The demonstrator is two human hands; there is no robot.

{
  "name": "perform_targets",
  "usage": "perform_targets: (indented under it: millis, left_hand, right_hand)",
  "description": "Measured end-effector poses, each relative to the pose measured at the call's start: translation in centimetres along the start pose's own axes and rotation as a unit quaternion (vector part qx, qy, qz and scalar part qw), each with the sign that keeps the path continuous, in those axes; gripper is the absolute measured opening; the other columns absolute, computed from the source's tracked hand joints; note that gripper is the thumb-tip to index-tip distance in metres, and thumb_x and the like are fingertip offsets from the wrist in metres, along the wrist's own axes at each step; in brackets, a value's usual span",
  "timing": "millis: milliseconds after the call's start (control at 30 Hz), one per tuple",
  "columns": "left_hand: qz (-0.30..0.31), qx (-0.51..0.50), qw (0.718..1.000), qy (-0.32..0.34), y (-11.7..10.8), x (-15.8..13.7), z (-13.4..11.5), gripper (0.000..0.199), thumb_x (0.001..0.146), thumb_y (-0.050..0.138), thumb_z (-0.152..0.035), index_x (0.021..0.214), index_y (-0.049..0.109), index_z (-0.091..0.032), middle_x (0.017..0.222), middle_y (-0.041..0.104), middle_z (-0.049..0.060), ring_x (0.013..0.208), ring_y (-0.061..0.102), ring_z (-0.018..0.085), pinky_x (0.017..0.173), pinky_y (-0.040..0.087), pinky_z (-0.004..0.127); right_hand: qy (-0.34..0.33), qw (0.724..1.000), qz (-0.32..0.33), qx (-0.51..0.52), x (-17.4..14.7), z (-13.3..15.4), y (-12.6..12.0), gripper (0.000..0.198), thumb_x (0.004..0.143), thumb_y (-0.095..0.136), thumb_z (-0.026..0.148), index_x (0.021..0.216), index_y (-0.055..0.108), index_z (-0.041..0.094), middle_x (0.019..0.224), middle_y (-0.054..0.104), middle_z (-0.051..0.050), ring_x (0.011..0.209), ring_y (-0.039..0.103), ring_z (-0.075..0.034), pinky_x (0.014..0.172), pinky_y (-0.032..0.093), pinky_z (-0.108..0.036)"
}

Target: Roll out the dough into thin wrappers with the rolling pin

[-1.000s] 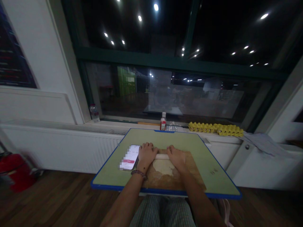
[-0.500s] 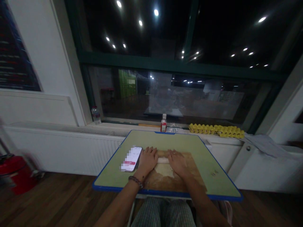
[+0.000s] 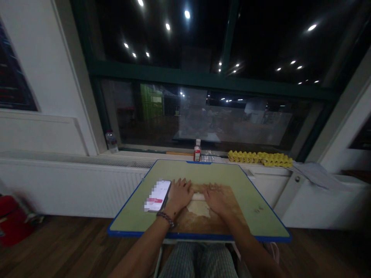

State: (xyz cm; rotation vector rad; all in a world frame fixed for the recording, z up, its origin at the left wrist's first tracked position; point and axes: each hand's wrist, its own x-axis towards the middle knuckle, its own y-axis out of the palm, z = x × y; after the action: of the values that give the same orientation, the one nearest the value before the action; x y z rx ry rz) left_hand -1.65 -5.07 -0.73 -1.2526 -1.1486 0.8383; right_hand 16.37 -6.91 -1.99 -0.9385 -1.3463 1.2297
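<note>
A wooden board (image 3: 232, 216) lies on the small folding table, with a thin pale sheet of dough (image 3: 198, 209) on its middle. Across the far part of the sheet is a pale roll (image 3: 198, 196); I cannot tell whether it is a rolling pin or rolled dough. My left hand (image 3: 180, 195) rests palm down at its left end, fingers stretched forward and spread. At the right end lies my right hand (image 3: 216, 197), also palm down with fingers extended. Both palms hide the roll's ends. A smartphone (image 3: 158, 196) with a lit screen lies beside my left hand.
The green table top (image 3: 130, 212) has a blue rim. Behind it, the windowsill holds a small red-labelled bottle (image 3: 197, 150), yellow egg trays (image 3: 261, 158) and a clear bottle (image 3: 111, 141). A white radiator (image 3: 87, 189) runs below. A red fire extinguisher (image 3: 13, 220) stands at far left.
The whole view has shifted slightly, so the scene sits a little further left. Both hands stay flat at the ends of the roll, with little visible movement on the board.
</note>
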Motion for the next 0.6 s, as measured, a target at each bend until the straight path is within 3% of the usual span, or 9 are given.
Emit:
perform_targets:
  millis: [233,333,433,600]
  left_hand:
    - [0.030,-0.027,0.999,-0.011,-0.4,2.4,-0.4,0.054,0.095,0.033,-0.043,0.142,0.047,-0.021,0.147,0.050,0.011,0.136,0.041,0.029,0.113,0.022,0.050]
    - [0.006,-0.036,0.998,-0.047,-0.2,3.4,-0.4,0.056,0.092,0.038,-0.045,0.141,0.047,-0.019,0.141,0.055,0.012,0.131,0.046,0.028,0.110,0.028,0.046]
    - [0.006,-0.035,0.997,-0.066,0.0,4.6,-0.3,0.056,0.092,0.040,-0.047,0.138,0.049,-0.016,0.135,0.059,0.014,0.125,0.050,0.029,0.104,0.034,0.044]
    - [-0.003,-0.042,0.994,-0.103,0.4,5.9,0.0,0.047,0.090,0.044,-0.046,0.123,0.059,-0.015,0.123,0.064,0.015,0.117,0.055,0.030,0.096,0.040,0.042]
  right_hand:
    - [-0.007,0.998,0.058,0.030,3.6,-1.0,0.4,0.046,0.100,0.032,0.039,0.139,0.052,0.024,0.149,0.044,-0.010,0.140,0.035,-0.024,0.116,0.019,-0.046]
    - [-0.003,0.997,0.071,0.029,4.9,-1.2,0.2,0.043,0.097,0.043,0.045,0.132,0.057,0.023,0.145,0.049,-0.010,0.134,0.042,-0.023,0.113,0.026,-0.041]
    - [0.019,0.998,0.064,0.022,6.0,-1.3,0.0,0.047,0.093,0.052,0.052,0.128,0.057,0.020,0.138,0.054,-0.010,0.125,0.050,-0.025,0.108,0.034,-0.048]
    - [0.073,0.997,0.040,0.008,7.2,-1.4,0.3,0.044,0.099,0.037,0.041,0.124,0.061,0.014,0.127,0.062,-0.016,0.121,0.054,-0.025,0.103,0.038,-0.038]
